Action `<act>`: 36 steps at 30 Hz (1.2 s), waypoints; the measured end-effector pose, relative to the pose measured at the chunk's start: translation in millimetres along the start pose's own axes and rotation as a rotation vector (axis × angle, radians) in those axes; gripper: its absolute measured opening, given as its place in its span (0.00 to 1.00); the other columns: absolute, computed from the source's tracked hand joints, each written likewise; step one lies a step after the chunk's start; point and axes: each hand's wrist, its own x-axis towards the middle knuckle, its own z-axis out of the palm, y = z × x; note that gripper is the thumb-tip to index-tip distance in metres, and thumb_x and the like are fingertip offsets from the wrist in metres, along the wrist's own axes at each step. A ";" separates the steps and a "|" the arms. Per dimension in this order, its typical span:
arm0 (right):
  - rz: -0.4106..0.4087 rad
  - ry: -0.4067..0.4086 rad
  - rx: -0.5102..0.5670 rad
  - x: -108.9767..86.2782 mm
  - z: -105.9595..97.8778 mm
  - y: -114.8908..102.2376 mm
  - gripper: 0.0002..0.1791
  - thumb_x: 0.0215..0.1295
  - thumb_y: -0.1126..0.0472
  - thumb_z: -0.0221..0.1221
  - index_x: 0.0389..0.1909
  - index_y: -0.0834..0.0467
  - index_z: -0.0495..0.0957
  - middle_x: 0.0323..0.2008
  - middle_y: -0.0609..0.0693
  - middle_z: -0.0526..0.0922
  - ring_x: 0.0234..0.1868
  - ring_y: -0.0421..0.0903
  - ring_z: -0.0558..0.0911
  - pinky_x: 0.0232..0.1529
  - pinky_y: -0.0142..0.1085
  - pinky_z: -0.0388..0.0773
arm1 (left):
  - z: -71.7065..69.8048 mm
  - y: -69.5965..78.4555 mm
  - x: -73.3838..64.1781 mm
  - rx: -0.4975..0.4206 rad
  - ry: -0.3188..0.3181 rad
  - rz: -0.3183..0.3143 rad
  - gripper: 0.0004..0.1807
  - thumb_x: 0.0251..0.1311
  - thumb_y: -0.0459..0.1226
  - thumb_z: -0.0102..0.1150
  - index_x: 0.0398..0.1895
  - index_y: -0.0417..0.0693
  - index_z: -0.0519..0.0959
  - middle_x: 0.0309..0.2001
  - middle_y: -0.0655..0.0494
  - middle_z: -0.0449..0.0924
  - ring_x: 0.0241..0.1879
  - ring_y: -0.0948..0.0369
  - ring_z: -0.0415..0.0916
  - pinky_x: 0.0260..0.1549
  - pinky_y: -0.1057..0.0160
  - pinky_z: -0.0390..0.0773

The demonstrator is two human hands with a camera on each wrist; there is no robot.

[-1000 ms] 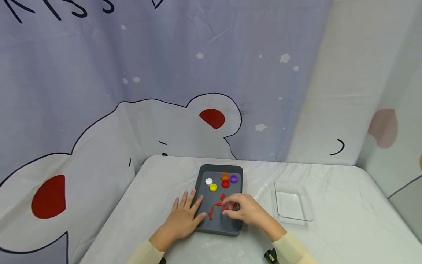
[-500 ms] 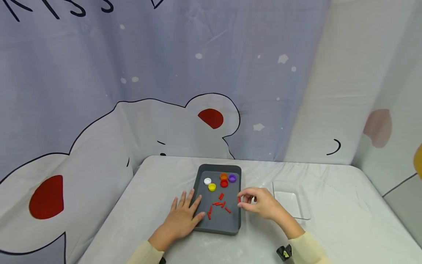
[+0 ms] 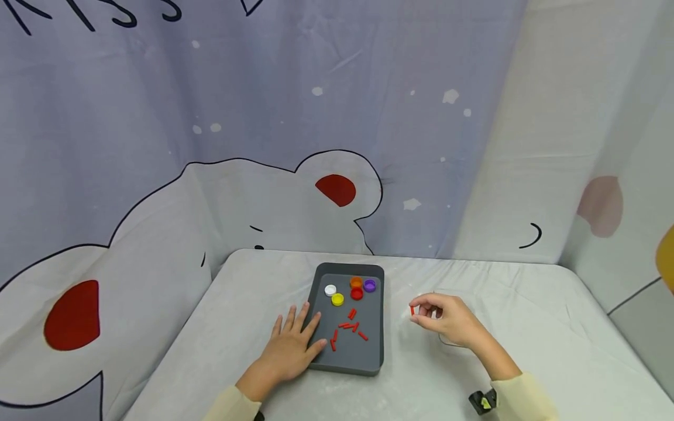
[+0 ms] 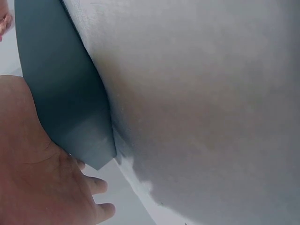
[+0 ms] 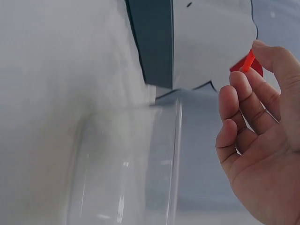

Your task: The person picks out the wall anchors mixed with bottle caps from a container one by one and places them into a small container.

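Note:
My right hand [image 3: 447,318] pinches a small red stick [image 5: 249,60] between thumb and fingertips, held upright to the right of the grey tray [image 3: 353,362]. In the right wrist view a clear plastic box [image 5: 126,164] stands near this hand; in the head view the hand covers most of it. On the tray lie several more short red sticks [image 3: 363,335], scattered over the middle part. With its fingers spread, my left hand [image 3: 284,354] rests on the tray's left edge.
Toward the back of the tray sit small round caps: white [image 3: 330,290], yellow [image 3: 337,299], orange [image 3: 356,282], red [image 3: 356,293] and purple [image 3: 370,285]. A white cloth [image 3: 253,304] covers the table, and a printed curtain [image 3: 295,88] hangs behind it.
My right hand has lifted a red stick from the tray and moved right, over toward the clear box. The left hand has stayed on the tray's edge.

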 end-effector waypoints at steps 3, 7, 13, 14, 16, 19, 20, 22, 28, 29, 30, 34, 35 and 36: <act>0.002 0.019 -0.018 -4.6 -8.4 6.1 0.09 0.62 0.61 0.71 0.43 0.53 0.86 0.27 0.35 0.80 0.29 0.33 0.76 0.31 0.30 0.75 | -1.3 1.0 -0.6 -0.002 0.001 -0.002 0.37 0.75 0.61 0.41 0.79 0.53 0.60 0.82 0.45 0.45 0.79 0.38 0.40 0.72 0.32 0.44; 0.039 0.029 -0.044 -10.8 -20.1 16.2 0.09 0.62 0.61 0.70 0.43 0.53 0.86 0.27 0.35 0.80 0.29 0.33 0.76 0.31 0.29 0.75 | -2.3 2.0 -1.0 -0.013 -0.004 -0.003 0.37 0.75 0.60 0.42 0.79 0.53 0.60 0.82 0.45 0.45 0.79 0.38 0.40 0.72 0.32 0.43; 0.078 0.044 -0.062 -18.2 -34.6 30.2 0.09 0.63 0.62 0.70 0.43 0.57 0.86 0.27 0.36 0.80 0.28 0.33 0.76 0.30 0.30 0.74 | -2.1 1.9 -0.7 -0.009 -0.008 -0.005 0.37 0.75 0.61 0.42 0.80 0.53 0.60 0.82 0.45 0.45 0.79 0.38 0.40 0.72 0.32 0.44; 0.083 0.048 -0.063 -19.4 -36.6 32.1 0.09 0.63 0.62 0.70 0.43 0.57 0.86 0.27 0.36 0.80 0.28 0.34 0.76 0.30 0.30 0.74 | -2.3 2.0 -0.7 -0.008 -0.008 -0.007 0.37 0.75 0.61 0.42 0.80 0.53 0.60 0.82 0.45 0.45 0.79 0.38 0.40 0.72 0.32 0.44; 0.096 0.047 -0.068 -21.6 -40.1 36.0 0.09 0.63 0.61 0.70 0.43 0.56 0.86 0.26 0.36 0.80 0.28 0.34 0.76 0.30 0.30 0.74 | -2.8 2.5 -1.0 -0.009 -0.008 -0.010 0.37 0.75 0.61 0.42 0.80 0.53 0.60 0.82 0.45 0.45 0.79 0.38 0.40 0.72 0.32 0.43; 0.115 0.047 -0.076 -25.2 -44.8 41.5 0.08 0.63 0.60 0.69 0.43 0.55 0.86 0.26 0.35 0.80 0.27 0.33 0.76 0.30 0.30 0.73 | -3.4 3.3 -1.7 -0.009 -0.007 -0.013 0.37 0.75 0.61 0.42 0.80 0.53 0.60 0.82 0.45 0.45 0.79 0.38 0.40 0.72 0.32 0.43; 0.116 0.050 -0.081 -26.2 -46.1 43.3 0.08 0.63 0.60 0.70 0.42 0.54 0.86 0.26 0.35 0.80 0.27 0.33 0.76 0.30 0.30 0.73 | -3.5 3.5 -1.9 -0.007 -0.004 -0.013 0.37 0.75 0.61 0.42 0.80 0.53 0.60 0.81 0.45 0.45 0.79 0.37 0.40 0.72 0.32 0.43; 0.115 0.056 -0.086 -28.1 -48.6 46.7 0.08 0.63 0.60 0.70 0.42 0.54 0.86 0.26 0.35 0.80 0.27 0.33 0.76 0.29 0.30 0.73 | -4.0 3.9 -2.5 -0.008 0.001 -0.012 0.37 0.75 0.61 0.42 0.79 0.52 0.60 0.81 0.45 0.46 0.79 0.37 0.40 0.72 0.32 0.44; 0.107 0.071 -0.102 -32.7 -55.2 54.3 0.08 0.62 0.61 0.70 0.42 0.55 0.85 0.25 0.35 0.81 0.27 0.33 0.76 0.29 0.30 0.74 | -3.8 3.8 -2.4 -0.007 0.015 -0.008 0.38 0.75 0.61 0.41 0.79 0.52 0.60 0.81 0.44 0.47 0.79 0.37 0.40 0.72 0.32 0.44; 0.110 0.071 -0.103 -33.4 -56.0 55.3 0.09 0.62 0.61 0.70 0.42 0.56 0.85 0.25 0.35 0.81 0.27 0.33 0.76 0.29 0.30 0.74 | -3.4 3.6 -2.0 -0.011 0.017 -0.006 0.38 0.75 0.61 0.42 0.79 0.51 0.60 0.81 0.44 0.47 0.79 0.37 0.40 0.72 0.32 0.43; 0.116 0.070 -0.102 -34.0 -56.9 56.2 0.09 0.63 0.61 0.70 0.43 0.57 0.85 0.25 0.35 0.81 0.27 0.33 0.76 0.29 0.30 0.74 | -2.9 3.2 -1.4 -0.014 0.020 -0.003 0.38 0.75 0.61 0.42 0.79 0.51 0.60 0.81 0.44 0.47 0.79 0.36 0.40 0.71 0.31 0.43; 0.140 0.061 -0.102 -34.4 -58.9 59.0 0.11 0.64 0.60 0.69 0.44 0.59 0.85 0.26 0.36 0.81 0.27 0.33 0.77 0.29 0.30 0.73 | 4.2 -1.4 1.1 0.001 0.027 0.001 0.39 0.74 0.63 0.41 0.80 0.52 0.59 0.81 0.45 0.45 0.79 0.37 0.40 0.71 0.31 0.43; 0.147 0.058 -0.103 -34.2 -59.1 59.5 0.12 0.64 0.60 0.69 0.45 0.60 0.85 0.26 0.36 0.81 0.27 0.32 0.77 0.29 0.30 0.73 | 6.7 -3.0 1.9 0.006 0.029 0.002 0.39 0.74 0.63 0.40 0.80 0.53 0.58 0.82 0.46 0.45 0.79 0.37 0.40 0.71 0.32 0.43; 0.158 0.053 -0.107 -34.0 -59.4 59.9 0.13 0.64 0.60 0.69 0.47 0.60 0.85 0.26 0.36 0.81 0.28 0.32 0.77 0.29 0.30 0.73 | 8.3 -4.2 2.6 0.008 0.028 0.002 0.40 0.73 0.64 0.40 0.80 0.53 0.58 0.82 0.46 0.45 0.79 0.37 0.40 0.71 0.32 0.43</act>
